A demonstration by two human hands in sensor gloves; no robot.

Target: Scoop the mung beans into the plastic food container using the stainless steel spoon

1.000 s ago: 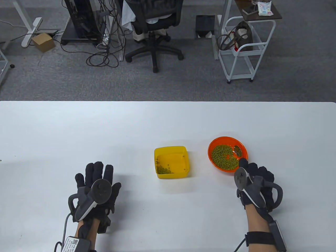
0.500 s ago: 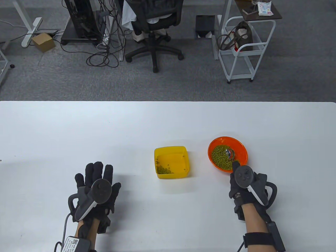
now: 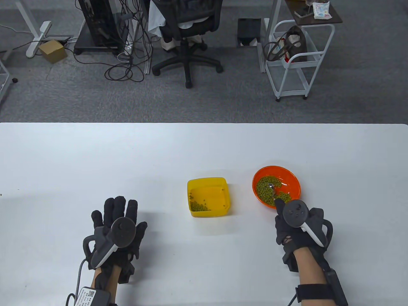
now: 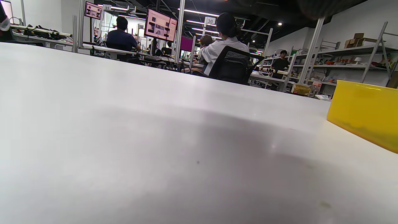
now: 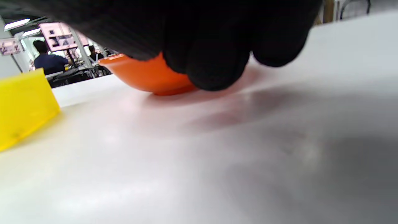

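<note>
From the table view, the right hand (image 3: 298,228) sits near the table's (image 3: 204,143) front edge toward its right end, fingers closed around the handle of the spoon (image 3: 272,188), whose bowl lies among the beans (image 3: 267,188) in the orange bowl (image 3: 295,185). The yellow container (image 3: 208,197) stands just left of the bowl, apart from it, with a few beans in its front left corner. The left hand (image 3: 116,232) lies flat on the table near the front edge toward its left end, fingers spread wide, holding nothing. From the left wrist view, the container (image 4: 365,113) shows at the right above bare tabletop (image 4: 155,140); the hand itself is out of sight. From the right wrist view, curled gloved fingers (image 5: 214,46) hang before the bowl (image 5: 146,74), the container (image 5: 23,105) at left; the spoon is hidden.
</note>
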